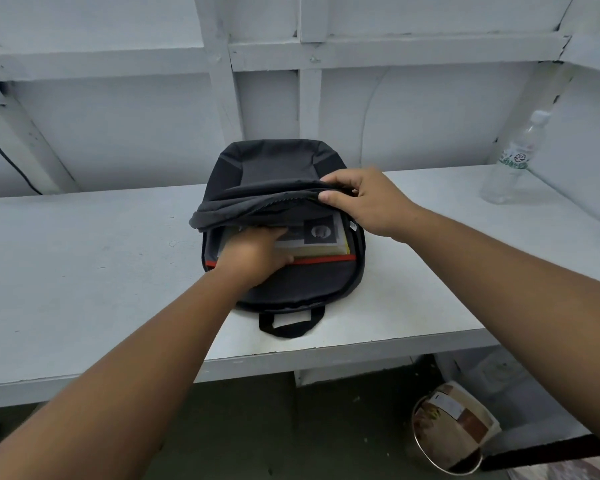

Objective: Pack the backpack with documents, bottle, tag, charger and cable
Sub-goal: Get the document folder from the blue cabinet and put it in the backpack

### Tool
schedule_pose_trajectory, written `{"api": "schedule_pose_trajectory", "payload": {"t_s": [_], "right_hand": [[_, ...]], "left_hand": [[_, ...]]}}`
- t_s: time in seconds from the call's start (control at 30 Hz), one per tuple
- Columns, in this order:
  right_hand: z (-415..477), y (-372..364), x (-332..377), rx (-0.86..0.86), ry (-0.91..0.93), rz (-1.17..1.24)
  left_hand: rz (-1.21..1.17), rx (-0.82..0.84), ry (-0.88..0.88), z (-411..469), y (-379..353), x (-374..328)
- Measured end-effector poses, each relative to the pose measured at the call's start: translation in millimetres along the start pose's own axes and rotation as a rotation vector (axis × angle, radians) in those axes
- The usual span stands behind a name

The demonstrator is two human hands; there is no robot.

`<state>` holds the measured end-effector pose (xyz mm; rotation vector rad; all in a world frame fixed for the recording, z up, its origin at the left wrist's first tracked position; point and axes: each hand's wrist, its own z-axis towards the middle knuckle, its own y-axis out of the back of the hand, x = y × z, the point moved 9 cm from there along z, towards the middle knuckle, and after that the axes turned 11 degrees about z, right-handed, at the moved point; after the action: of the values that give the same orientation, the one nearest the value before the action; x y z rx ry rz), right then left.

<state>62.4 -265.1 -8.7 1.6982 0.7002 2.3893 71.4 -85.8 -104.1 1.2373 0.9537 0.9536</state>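
Pinching the zip edge of the dark grey fabric backpack [278, 164] with my right hand [369, 202], flap held up, I grip with my left hand [253, 254] the yellow-edged stack of documents [323, 233] inside the open compartment; the drooping flap overhangs those fingers [271, 233]. The backpack lies on the white table [84, 254]. A clear plastic bottle [513, 164] stands well apart, far right; a round tin [454, 431] sits on the floor below.
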Motion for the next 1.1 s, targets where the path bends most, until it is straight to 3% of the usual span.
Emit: {"api": "schedule_pose_trajectory", "payload": {"t_s": [0.17, 0.27, 0.33, 0.47, 0.53, 0.73, 0.87, 1.1], "right_hand": [[-13.2, -5.0, -10.7, -0.028, 0.003, 0.045], [-28.6, -15.8, -21.3, -0.028, -0.002, -0.023], [-44.6, -27.9, -33.1, -0.027, -0.006, -0.068], [-89.4, -65.6, -76.0, 0.071, -0.085, -0.204], [-106.6, -83.1, -89.0, 0.107, -0.062, -0.279], [-107.7, -84.8, -88.8, 0.054, -0.038, -0.279], [-106.8, -79.5, -90.7, 0.031, -0.103, -0.146], [-92.8, -34.2, -78.3, -0.182, -0.162, 0.174]], "left_hand": [[-0.13, -0.427, -0.172, -75.9, 70.4, -17.1], [-0.21, -0.693, -0.124, -100.1, 98.0, -0.4], [-0.205, -0.654, -0.047, -96.2, 88.8, 14.7], [-0.113, -0.288, -0.068, -95.0, 12.4, 21.2], [-0.072, -0.195, -0.091, -106.1, -22.1, 21.3], [-0.129, -0.2, -0.018, -108.4, -37.0, 28.1], [-0.225, -0.196, 0.029, -112.9, -33.9, 24.2], [-0.451, -0.279, 0.163, -100.4, 1.8, 23.6]]}}
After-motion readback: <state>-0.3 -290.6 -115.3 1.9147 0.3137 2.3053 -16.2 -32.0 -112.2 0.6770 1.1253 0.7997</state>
